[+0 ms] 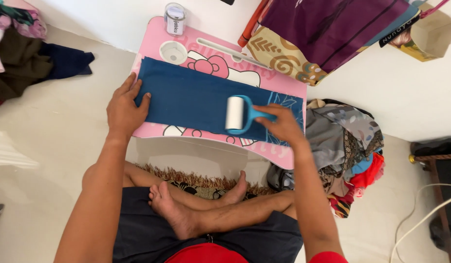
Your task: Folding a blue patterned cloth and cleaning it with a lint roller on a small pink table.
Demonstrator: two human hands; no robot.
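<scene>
A: Head view, quick. Right hand [283,125] has its fingers wrapped round the handle of a blue lint roller [239,115]; the white roll lies on the dark blue cloth [191,100], right of its middle.

B: Left hand [123,108]?

A: Flat, fingers spread and unclenched, pressing the cloth's left edge down. Gripping nothing.

B: Where's the cloth?

A: Spread across a pink lap table [152,41] on the floor, in front of the person's crossed legs. It covers most of the tabletop; a lighter print shows at its right end.

B: Step?

A: Looks like mid-stroke, rolling lint off the cloth. My read: any further pass needs the left hand pinning the edge so the cloth doesn't bunch, and the roll kept flat.

B: What's around?

A: Small clear jar [175,18] at the table's far edge, a white round cup recess [173,52] near it. Clothes pile [345,146] right of the table, patterned fabric bag [328,34] far right, dark clothes [35,61] far left, white cable [420,219] near right.

B: Anything in the way?

A: Nothing on the cloth. The pile touches the table's right end, so it could snag there.
</scene>
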